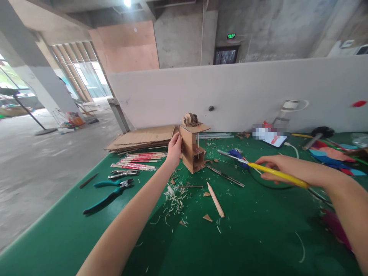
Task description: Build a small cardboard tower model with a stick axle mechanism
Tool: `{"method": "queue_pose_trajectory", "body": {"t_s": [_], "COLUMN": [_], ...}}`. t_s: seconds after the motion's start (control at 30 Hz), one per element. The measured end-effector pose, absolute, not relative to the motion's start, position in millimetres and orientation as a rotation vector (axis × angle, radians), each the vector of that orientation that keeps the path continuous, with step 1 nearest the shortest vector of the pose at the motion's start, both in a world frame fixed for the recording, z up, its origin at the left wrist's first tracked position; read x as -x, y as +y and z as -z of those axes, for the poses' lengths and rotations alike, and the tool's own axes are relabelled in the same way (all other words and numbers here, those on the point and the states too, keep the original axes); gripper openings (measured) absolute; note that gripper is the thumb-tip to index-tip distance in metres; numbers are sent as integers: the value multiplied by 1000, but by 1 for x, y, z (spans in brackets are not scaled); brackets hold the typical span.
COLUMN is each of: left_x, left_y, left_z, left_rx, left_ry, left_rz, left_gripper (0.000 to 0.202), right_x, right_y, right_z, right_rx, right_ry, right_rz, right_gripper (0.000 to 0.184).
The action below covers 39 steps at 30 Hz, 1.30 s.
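Observation:
My left hand (174, 150) grips the left side of a small cardboard model (192, 147), which stands upright on the green table (71, 234) with a small round part on top. My right hand (274, 165) is closed around a long yellow-handled tool (277, 173) whose pale tip points left toward the model, a short way to its right. A blue object (237, 154) lies just beyond that tip.
Teal pliers (110, 191) and wrapped chopsticks (138, 161) lie left of the model, flat cardboard sheets (143, 137) behind. A wooden stick (215, 199), a thin metal blade (225, 175), shavings and cardboard scraps lie in front. A phone (270, 136) and coloured paper (330, 153) sit right. A white partition backs the table.

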<state>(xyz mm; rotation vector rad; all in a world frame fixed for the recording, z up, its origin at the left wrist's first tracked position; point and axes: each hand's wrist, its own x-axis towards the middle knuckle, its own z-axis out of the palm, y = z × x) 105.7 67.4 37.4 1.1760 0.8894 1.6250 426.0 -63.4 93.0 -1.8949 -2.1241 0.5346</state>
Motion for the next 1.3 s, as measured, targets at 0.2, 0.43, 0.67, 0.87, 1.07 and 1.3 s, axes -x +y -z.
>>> {"method": "queue_pose_trajectory", "body": {"t_s": [0.2,0.43,0.67,0.87,1.07,1.3], "left_x": [-88,-162,-197,-188,-198,-165], "left_y": [21,-38,-18,-38,-97,-91], "left_z": [-38,-26,-4,-14,-19,-41], "left_rx": [-1958,-3372,-3336,-3469,-3407,-3213], "left_ry": [1422,656,764,277,-307,292], "left_rz": [-2033,-494,-306,-392,-853,-600], "left_gripper": [31,18,17,15,27,26], "right_x": [-427,-385,-387,-395,-402,-388], "right_y": [-60,-31,-27,-24,-13,-29], "right_z": [-69,-26,-11,5,21,3], "right_rx": [1771,1530,1500,1515,1576,1700], "right_ry": [-1676,-1169,-1014,-1086,-1379,-1581], "right_rz": [-1023,-911,-830,-707,-432,-145], "right_gripper": [59,28,51,55,54,60]}}
